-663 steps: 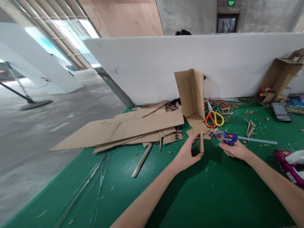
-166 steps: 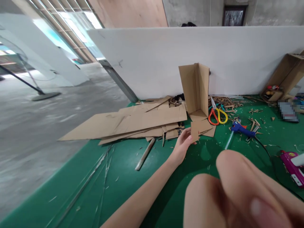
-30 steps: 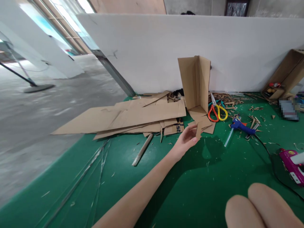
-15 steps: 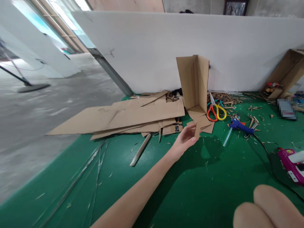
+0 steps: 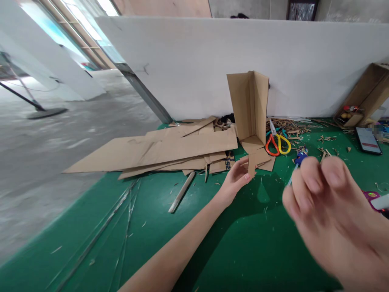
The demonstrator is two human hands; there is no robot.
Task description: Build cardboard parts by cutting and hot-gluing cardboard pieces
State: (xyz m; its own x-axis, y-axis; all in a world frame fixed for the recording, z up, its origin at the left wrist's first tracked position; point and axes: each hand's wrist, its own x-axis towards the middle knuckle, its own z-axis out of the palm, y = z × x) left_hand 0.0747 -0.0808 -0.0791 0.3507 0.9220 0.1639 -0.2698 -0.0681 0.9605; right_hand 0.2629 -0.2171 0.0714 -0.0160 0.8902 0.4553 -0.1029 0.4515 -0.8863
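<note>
My left hand (image 5: 235, 180) reaches forward over the green mat (image 5: 243, 247) and pinches a small cardboard piece (image 5: 252, 165), held upright on edge. It sits just in front of a tall folded cardboard corner (image 5: 249, 107) that stands against the white partition. My right hand (image 5: 328, 215) is raised close to the camera, blurred, its back towards me. Its fingers are curled together and their inner side is hidden. Behind it, only the tip of a blue glue gun (image 5: 299, 158) shows.
Flat cardboard sheets (image 5: 170, 152) lie to the left, with a wooden stick (image 5: 181, 197) in front of them. Orange and yellow scissors (image 5: 278, 142), cardboard scraps, a phone (image 5: 368, 140), a pink tool (image 5: 372, 198) and an open box (image 5: 361, 97) lie to the right.
My right hand has risen from the bottom corner to in front of the camera, now covering most of the glue gun. My left hand keeps hold of the small cardboard piece, nearly still.
</note>
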